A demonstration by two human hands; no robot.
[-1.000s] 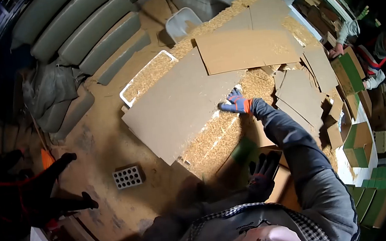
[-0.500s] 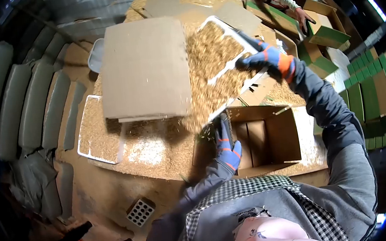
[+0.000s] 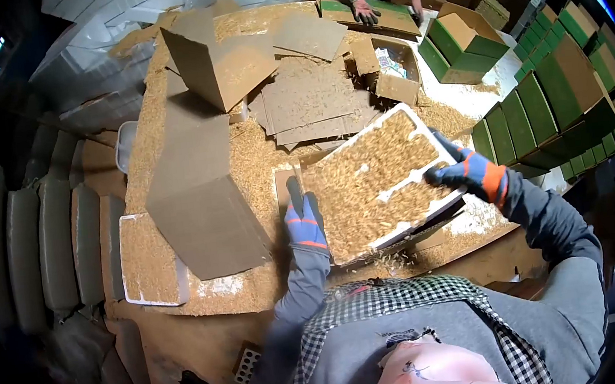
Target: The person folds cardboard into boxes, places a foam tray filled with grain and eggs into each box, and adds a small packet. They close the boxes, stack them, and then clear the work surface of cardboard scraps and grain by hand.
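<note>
My right hand (image 3: 472,172), in a blue, orange and dark glove, is closed on the right rim of a white tray (image 3: 406,114). Loose tan, husk-like flakes (image 3: 374,177) fill the tilted tray, and some spill past its lower edge. Beneath the tray, a cardboard box (image 3: 440,224) is mostly covered. At the box's left side, my left hand (image 3: 305,222) grips the wall with fingers pointing up, close to the tray's left edge; its hold is partly hidden.
Folded cardboard (image 3: 204,219) stands on the flake-strewn table to the left, beside another filled white tray (image 3: 181,282). Flat cardboard sheets (image 3: 313,104) lie ahead. Green boxes (image 3: 534,117) line the right. Across the table, a co-worker's gloved hand (image 3: 365,12) rests on green cardboard.
My right hand has brought the tray down and nearer, over the box. My left hand has shifted left with the box side. The view has turned, and the co-worker's hands have moved.
</note>
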